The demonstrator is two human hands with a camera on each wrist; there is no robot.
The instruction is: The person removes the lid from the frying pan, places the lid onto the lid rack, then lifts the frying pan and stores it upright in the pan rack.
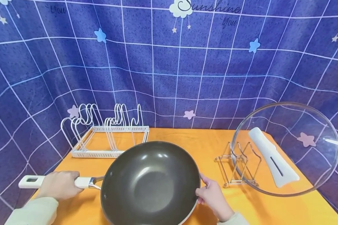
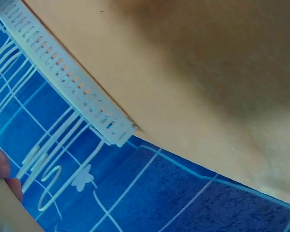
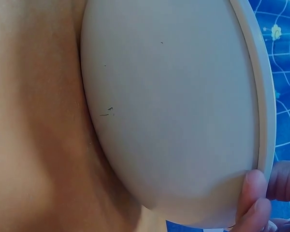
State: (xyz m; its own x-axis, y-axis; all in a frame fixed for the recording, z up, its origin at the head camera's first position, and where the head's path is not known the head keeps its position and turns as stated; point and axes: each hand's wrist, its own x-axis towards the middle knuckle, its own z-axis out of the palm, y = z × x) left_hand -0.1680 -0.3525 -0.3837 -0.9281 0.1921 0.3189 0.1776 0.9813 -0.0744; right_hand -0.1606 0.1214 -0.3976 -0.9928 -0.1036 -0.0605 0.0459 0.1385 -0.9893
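Note:
A dark-lined wok with a pale outside is at the front middle of the head view, its inside facing up toward me. My left hand grips its white handle, the handle's end sticking out beyond the hand. At the wok's opposite edge, my right hand pinches the rim, thumb on the inner side. The right wrist view shows the wok's smooth pale outside with fingers against it below the rim. Only a bit of the left hand enters the left wrist view.
A white wire rack stands behind the wok at left. To the right, a small metal rack holds an upright glass lid with a white handle. An orange cloth covers the table; a blue grid-patterned curtain hangs behind.

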